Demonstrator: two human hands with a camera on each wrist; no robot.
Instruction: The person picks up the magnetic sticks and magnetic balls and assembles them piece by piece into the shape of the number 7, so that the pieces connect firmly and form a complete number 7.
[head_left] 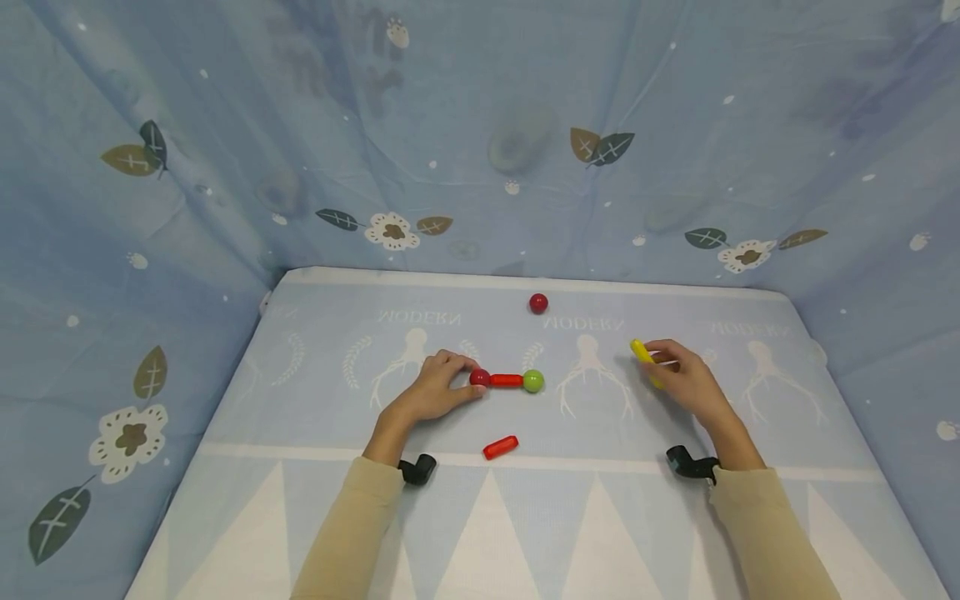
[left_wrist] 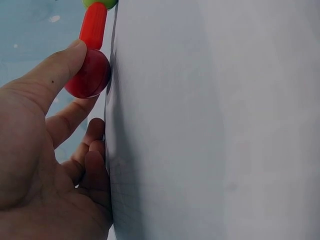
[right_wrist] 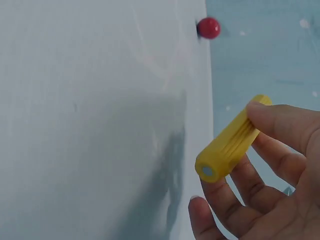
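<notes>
My left hand (head_left: 437, 385) pinches a dark red ball (left_wrist: 91, 75) between thumb and finger, low over the tabletop. That ball meets one end of a red ribbed rod (head_left: 507, 381), and a green ball (head_left: 533, 381) sits at the rod's other end, all in a row. Off to the right, my right hand (head_left: 688, 382) holds a yellow rod (right_wrist: 231, 141) between thumb and fingers, raised above the surface. The yellow rod has grooved sides and a small pale disc in its near end. Its tip points toward the back left in the head view.
A loose red rod (head_left: 500, 447) lies nearer the front, between the forearms. Another red ball (head_left: 538, 303) rests near the table's back edge. Patterned blue cloth (head_left: 480, 150) hangs behind and along both sides of the printed table cover (head_left: 600, 433).
</notes>
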